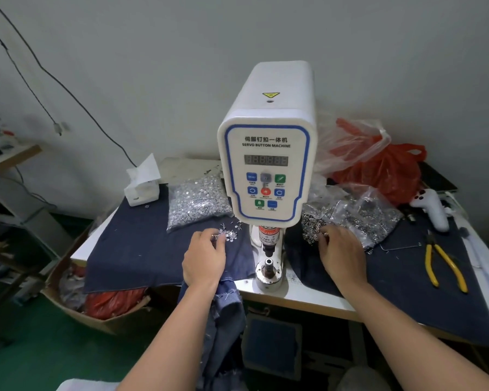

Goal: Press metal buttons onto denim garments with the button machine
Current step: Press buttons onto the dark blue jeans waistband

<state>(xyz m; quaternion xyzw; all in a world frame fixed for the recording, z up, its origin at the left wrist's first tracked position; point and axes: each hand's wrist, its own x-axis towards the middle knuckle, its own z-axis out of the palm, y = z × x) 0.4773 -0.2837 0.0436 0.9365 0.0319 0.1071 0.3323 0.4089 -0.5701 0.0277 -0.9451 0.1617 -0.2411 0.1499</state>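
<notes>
Both my hands are at the part piles, one each side of the button machine point(268, 153) at frame centre. I read this as the pick-up step: one fastener half per hand, so both dies can be loaded together.

Left hand point(204, 256), left of centre: fingertips curled down onto the loose tacks point(229, 232), small bright flat-headed pieces scattered on dark cloth. It seems to pinch one, but the grip is hidden under the fingers and I cannot tell for sure.

Right hand point(340, 253), right of centre: fingers curled into the spilled ring-shaped buttons point(311, 222), dull metal, open-centred. Something small shows at a fingertip; I cannot tell if it is truly held.

Lower die point(268, 268), a short steel post, stands bare between the hands, with the punch just above it.

Denim garment point(223, 311), frayed-edged and soft, hangs off the table point(308, 299) front edge under my left wrist, within reach for feeding.

Stock bags sit behind: a clear bag of tacks point(195, 200), upper left of the machine. Yellow-handled pliers point(443, 266) lie at far right.
</notes>
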